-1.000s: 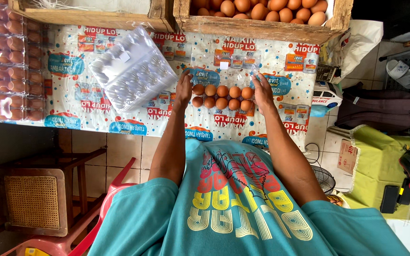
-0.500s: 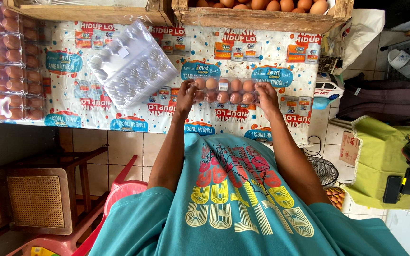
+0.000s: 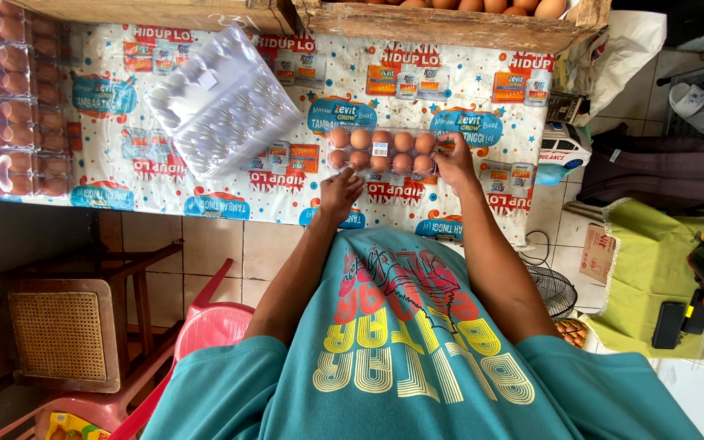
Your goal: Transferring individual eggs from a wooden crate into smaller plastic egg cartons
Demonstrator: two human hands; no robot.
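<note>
Clear plastic egg carton (image 3: 380,151), filled with brown eggs, lies on the counter (image 3: 450,208) near its front edge. Right hand (image 3: 455,160) pinches the carton's right end; left hand (image 3: 340,194) rests at the near left corner, fingers curled loosely on it. Judgement: press both ends evenly so the lid seats without cracking shells. Stack of empty clear trays (image 3: 222,102) lies just to the left; wooden egg crate (image 3: 450,23) bounds the far side. Open room remains to the right.

Both hands were at a clear egg carton (image 3: 382,151) on the printed table cover (image 3: 482,204) — the left hand (image 3: 338,193) at its near corner, the right hand (image 3: 455,160) on its right end. A stack of empty clear cartons (image 3: 220,104) lay to the left.
</note>
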